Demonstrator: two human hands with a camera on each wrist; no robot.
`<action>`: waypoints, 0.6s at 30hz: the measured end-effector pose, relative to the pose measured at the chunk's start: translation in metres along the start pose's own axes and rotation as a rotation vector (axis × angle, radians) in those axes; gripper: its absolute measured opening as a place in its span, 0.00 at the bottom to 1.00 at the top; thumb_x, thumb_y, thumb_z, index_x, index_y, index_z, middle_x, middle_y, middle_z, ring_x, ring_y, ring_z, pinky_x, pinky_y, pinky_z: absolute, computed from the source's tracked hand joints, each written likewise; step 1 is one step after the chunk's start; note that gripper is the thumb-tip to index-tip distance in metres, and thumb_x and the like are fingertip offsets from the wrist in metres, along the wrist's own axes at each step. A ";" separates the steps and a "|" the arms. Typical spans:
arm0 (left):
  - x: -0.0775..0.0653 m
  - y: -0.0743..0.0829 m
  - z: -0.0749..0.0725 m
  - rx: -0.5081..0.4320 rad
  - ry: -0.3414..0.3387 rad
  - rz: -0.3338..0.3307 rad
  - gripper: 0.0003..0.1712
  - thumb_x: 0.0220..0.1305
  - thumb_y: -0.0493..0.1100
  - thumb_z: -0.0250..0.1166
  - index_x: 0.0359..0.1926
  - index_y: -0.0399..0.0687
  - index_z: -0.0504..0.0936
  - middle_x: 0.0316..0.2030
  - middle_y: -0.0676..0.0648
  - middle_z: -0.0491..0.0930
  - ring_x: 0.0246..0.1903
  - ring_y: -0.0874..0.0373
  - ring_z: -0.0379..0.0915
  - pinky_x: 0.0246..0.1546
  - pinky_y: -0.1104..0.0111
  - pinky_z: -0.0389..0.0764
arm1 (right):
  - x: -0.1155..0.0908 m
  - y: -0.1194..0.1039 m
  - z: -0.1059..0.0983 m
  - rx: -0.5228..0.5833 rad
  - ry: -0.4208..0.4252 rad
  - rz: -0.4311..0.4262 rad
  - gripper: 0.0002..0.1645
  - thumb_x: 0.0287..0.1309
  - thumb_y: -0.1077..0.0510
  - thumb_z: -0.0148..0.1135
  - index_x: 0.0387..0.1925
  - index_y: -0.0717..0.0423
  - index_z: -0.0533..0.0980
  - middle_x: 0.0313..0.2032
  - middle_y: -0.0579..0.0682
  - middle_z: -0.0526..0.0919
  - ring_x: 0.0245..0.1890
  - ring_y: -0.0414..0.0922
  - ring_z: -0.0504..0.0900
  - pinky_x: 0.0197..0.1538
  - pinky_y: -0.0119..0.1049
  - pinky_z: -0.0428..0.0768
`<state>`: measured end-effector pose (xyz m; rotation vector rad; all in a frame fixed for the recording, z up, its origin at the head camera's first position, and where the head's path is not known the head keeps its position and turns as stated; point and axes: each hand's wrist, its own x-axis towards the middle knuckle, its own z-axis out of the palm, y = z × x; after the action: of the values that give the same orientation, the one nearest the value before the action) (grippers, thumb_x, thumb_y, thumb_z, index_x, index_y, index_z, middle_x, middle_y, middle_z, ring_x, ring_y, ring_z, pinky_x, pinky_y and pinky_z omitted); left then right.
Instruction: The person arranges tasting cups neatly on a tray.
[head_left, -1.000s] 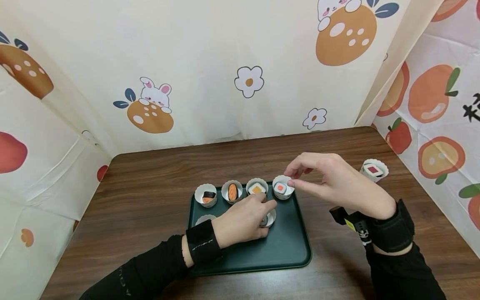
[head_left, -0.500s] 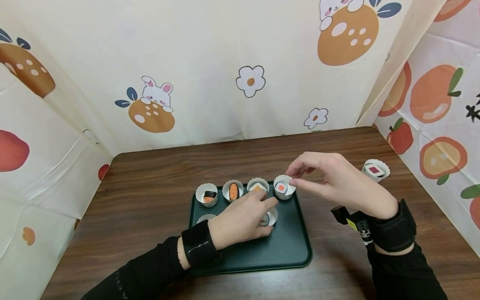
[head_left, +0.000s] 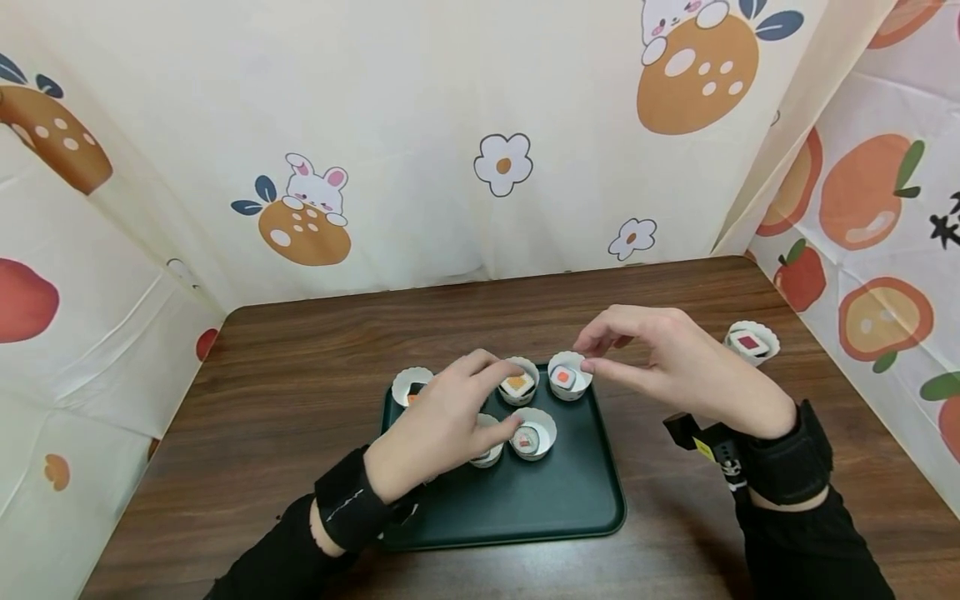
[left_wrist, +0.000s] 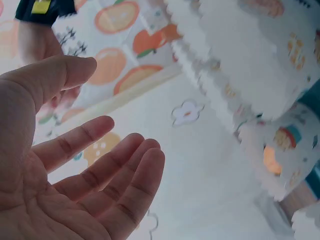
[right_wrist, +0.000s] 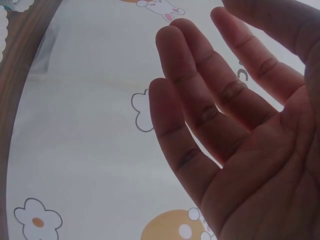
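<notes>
Several white scalloped paper cups with small sushi pieces in them stand on a dark green tray (head_left: 555,508). My left hand (head_left: 435,421) hovers over its left half, fingers apart, holding nothing. It hides some back-row cups and partly covers a front cup (head_left: 491,459). By its thumb is a front cup (head_left: 545,441) with a round sushi piece (head_left: 525,439). My right hand (head_left: 667,358) is at the back right, its loosely bent fingertips right at the rim of the corner cup (head_left: 572,392). A cup with a yellow-topped piece (head_left: 517,385) stands beside that one.
Another paper cup (head_left: 759,355), holding a white piece with a dark red centre, stands on the wooden table (head_left: 300,358) at the far right. Printed cloth (head_left: 405,200) hangs along the back and both sides.
My left hand has let go of the front cup with the round piece and moved left and up, uncovering that cup. My right hand has stayed in place.
</notes>
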<state>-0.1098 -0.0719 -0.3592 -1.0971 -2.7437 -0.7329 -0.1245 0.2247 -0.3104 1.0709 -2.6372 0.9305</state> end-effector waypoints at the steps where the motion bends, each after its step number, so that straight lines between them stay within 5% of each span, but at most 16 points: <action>1: -0.001 -0.001 -0.002 -0.008 0.022 0.000 0.29 0.64 0.48 0.79 0.64 0.49 0.84 0.51 0.49 0.83 0.40 0.61 0.79 0.38 0.71 0.83 | 0.000 0.000 0.000 0.000 -0.001 0.001 0.16 0.63 0.61 0.77 0.46 0.37 0.85 0.43 0.32 0.87 0.41 0.33 0.84 0.45 0.30 0.84; 11: -0.011 -0.018 -0.021 0.026 0.194 -0.112 0.28 0.66 0.45 0.78 0.66 0.49 0.83 0.55 0.45 0.84 0.41 0.56 0.81 0.37 0.64 0.82 | -0.001 0.002 0.003 -0.006 -0.014 0.027 0.18 0.64 0.61 0.77 0.49 0.36 0.84 0.45 0.30 0.86 0.45 0.30 0.82 0.48 0.31 0.85; 18: -0.017 -0.034 -0.026 0.079 0.242 -0.232 0.31 0.65 0.46 0.79 0.67 0.48 0.82 0.55 0.43 0.84 0.44 0.51 0.83 0.41 0.58 0.86 | 0.001 0.006 0.008 -0.023 -0.014 0.021 0.18 0.63 0.61 0.77 0.50 0.38 0.84 0.47 0.33 0.85 0.47 0.32 0.82 0.50 0.33 0.85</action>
<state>-0.1228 -0.1161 -0.3539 -0.6350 -2.6889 -0.7223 -0.1285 0.2234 -0.3193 1.0507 -2.6688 0.8973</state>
